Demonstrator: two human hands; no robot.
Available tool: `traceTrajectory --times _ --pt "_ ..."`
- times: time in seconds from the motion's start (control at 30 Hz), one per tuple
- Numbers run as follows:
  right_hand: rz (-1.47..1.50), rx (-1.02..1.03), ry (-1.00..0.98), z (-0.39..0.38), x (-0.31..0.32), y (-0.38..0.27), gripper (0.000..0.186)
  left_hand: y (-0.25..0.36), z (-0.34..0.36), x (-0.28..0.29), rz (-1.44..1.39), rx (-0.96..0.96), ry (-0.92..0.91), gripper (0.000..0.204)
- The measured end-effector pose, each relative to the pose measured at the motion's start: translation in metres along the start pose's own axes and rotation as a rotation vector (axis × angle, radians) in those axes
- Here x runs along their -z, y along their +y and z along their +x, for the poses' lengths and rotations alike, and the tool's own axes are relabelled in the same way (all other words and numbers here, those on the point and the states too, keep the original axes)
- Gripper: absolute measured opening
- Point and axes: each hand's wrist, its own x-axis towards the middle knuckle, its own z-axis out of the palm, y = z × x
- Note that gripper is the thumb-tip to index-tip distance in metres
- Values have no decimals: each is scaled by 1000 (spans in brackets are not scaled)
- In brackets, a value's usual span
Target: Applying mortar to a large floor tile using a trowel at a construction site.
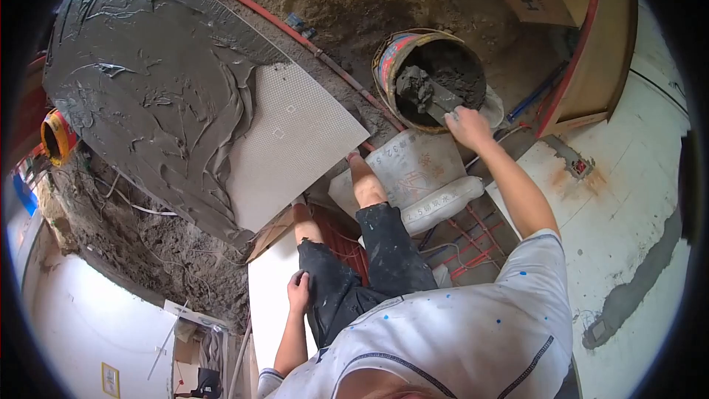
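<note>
My right hand (468,130) grips a trowel (443,97) that reaches into a bucket (389,66). A lump of wet grey mortar (415,87) sits on the trowel's blade, and more mortar lies in the bucket. Beside my thigh hangs my left hand (298,292), loosely curled, with thumb and fingers apart and nothing seen in it. At the left lies a large slab (295,114) with a fine grid on its pale face. Grey mortar (162,89) covers most of it in uneven ridges; the corner nearest my feet is bare.
A filled white sack (443,203) lies between my feet and the bucket. Red pipe (325,59) runs along the slab's far side. Cardboard (591,81) stands at the far right, near a blue bar (538,92). An orange bucket (57,137) lies at the far left.
</note>
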Motion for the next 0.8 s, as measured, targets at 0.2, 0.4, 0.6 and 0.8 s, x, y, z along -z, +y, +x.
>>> traceTrajectory --times 0.2,0.4,0.6,0.8 --pt "-280 42 -12 4 78 18 43 3 20 -11 5 -38 -15 50" --pt "-411 108 -13 38 37 2 37 -21 33 -40 196 -86 -6 79" --pt "-257 198 105 43 -5 -21 37 -19 11 -47 333 -129 4 82" --pt "-139 205 120 47 -54 -3 42 -12 14 -56 383 -90 -9 96"
